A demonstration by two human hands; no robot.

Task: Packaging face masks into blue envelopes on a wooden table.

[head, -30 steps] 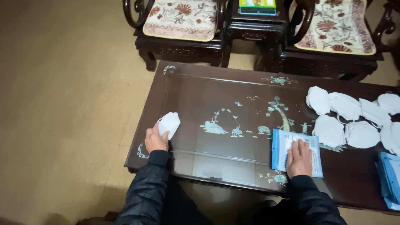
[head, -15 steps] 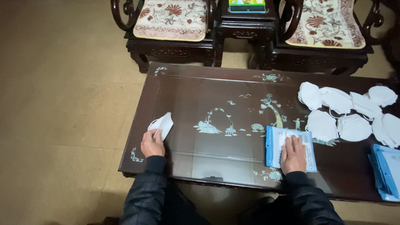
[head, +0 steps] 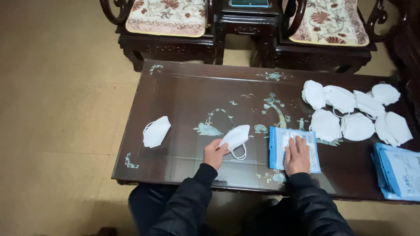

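1. A lone mask [head: 156, 131] lies flat near the left edge of the table [head: 192, 87]; a sweep of a sleeve that way could push it off onto the floor.
2. The left hand [head: 214, 154] pinches a second mask [head: 236, 137] by its lower corner, fingers closed on it, just above the glass. Its ear loop [head: 239, 154] dangles free and could snag or drag.
3. The right hand [head: 297, 155] lies flat, fingers spread, on a blue packet [head: 292, 148], gripping nothing. On slick glass the packet may slide if pressed sideways.
4. The mask pile [head: 354, 113] sits loosely overlapped just beyond the packet; a nudge could scatter it.
5. A packet stack [head: 400, 172] overhangs the right edge and could tip off.
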